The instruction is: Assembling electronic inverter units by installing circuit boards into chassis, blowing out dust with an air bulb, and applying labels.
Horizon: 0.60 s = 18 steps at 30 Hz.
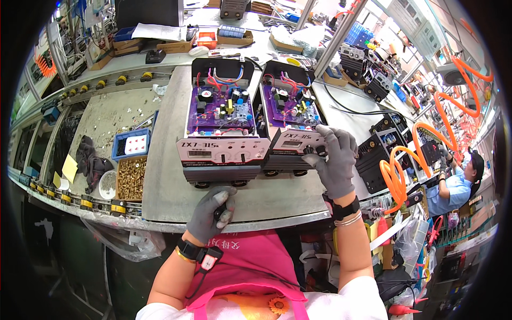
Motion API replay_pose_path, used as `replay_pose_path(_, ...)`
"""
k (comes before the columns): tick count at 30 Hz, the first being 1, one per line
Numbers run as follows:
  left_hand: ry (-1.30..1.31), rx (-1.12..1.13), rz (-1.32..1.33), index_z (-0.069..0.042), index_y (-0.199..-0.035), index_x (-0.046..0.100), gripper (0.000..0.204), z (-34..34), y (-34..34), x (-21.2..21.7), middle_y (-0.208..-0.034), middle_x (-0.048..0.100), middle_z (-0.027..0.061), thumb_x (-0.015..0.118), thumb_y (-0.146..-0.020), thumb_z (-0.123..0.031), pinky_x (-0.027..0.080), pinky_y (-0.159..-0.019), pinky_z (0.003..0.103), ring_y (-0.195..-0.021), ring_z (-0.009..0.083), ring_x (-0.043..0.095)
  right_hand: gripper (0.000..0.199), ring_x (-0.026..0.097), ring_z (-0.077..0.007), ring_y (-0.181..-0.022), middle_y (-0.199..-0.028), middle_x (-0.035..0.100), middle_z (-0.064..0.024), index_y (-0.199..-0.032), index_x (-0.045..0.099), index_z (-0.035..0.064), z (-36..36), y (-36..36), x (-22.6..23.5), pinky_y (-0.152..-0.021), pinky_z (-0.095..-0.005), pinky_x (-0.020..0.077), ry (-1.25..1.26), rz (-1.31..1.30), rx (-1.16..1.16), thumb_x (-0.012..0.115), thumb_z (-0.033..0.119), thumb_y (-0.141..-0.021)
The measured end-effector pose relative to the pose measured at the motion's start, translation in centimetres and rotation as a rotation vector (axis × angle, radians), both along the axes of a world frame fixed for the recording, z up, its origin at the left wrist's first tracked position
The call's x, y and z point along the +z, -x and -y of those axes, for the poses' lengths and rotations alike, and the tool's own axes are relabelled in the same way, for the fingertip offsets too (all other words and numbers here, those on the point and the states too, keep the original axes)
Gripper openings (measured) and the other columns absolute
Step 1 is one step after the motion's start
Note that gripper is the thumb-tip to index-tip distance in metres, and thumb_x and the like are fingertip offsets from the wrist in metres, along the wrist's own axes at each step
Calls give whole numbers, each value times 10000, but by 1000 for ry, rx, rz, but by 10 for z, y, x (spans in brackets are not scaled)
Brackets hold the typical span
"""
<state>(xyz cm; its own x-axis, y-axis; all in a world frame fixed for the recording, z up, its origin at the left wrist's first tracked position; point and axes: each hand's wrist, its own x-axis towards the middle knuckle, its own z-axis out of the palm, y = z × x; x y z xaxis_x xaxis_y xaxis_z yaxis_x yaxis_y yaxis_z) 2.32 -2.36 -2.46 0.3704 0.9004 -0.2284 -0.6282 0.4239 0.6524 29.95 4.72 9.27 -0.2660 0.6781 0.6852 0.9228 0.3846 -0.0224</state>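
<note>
Two open welding machines stand side by side on the bench: a left machine (224, 152) and a right machine (290, 141). Each has a white front panel with a small display, and a purple circuit board with wires behind it. My gloved right hand (337, 162) is at the right machine's panel, its thumb and fingers closed around a black knob (321, 151). Near the bench's front edge, below the left machine, my gloved left hand (212, 213) is curled around a small black piece (218, 212), probably a knob; the fingers partly cover it.
Left of the machines are a blue bin (130, 144) of black parts, a box of brass fittings (132, 178) and a white bowl of small parts (108, 184). An orange coiled hose (394, 176) hangs at right. Further right sits a co-worker (456, 184).
</note>
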Motion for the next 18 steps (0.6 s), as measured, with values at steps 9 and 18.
replay_pose_path(9,-30,9,-25,-41,-1155,542,362,-1,-4,0,-752,544,25,520,-936,-329,292,-380,188,-469,53,391,597,506,-234,-1016,-1058,588,-7,-1131,607,168,3,2,0,-885,-388,359,13,-37,-49,798,366,-601)
replay_pose_path(18,-293,-103,-220,-61,-1290,463,606,3,-6,6,-921,657,104,195,-999,-521,297,-395,156,-430,21,372,394,554,-308,-910,-973,605,-129,-1096,619,53,75,73,-54,-795,-403,445,407,-328,499,708,144,-723)
